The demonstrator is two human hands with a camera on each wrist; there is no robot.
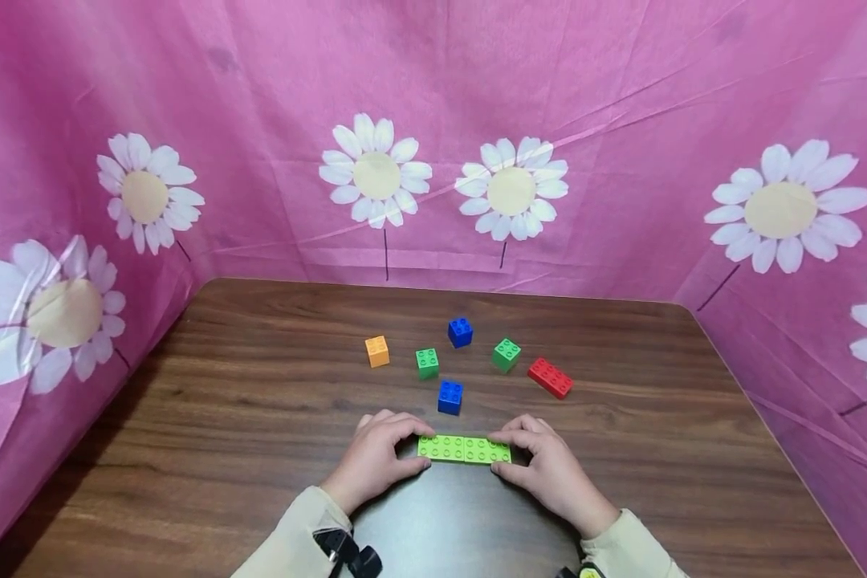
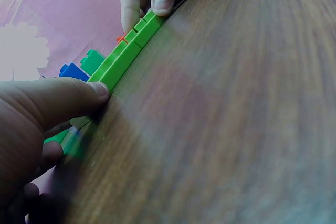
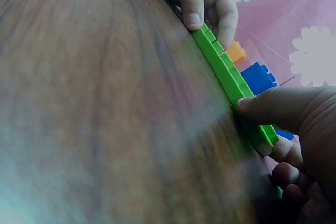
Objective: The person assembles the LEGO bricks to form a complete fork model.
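Bricks (image 1: 465, 449), lime, end to end on the tabletop (image 1: 643, 417), long axis roughly parallel to its far edge; left hand (image 1: 376, 452) pinches their left end, right hand (image 1: 549, 467) their right; neither hand nearer.

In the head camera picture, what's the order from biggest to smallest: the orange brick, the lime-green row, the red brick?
1. The lime-green row
2. The red brick
3. The orange brick

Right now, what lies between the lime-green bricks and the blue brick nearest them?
Only bare tabletop separates the lime-green bricks from that blue brick; the head view shows it.
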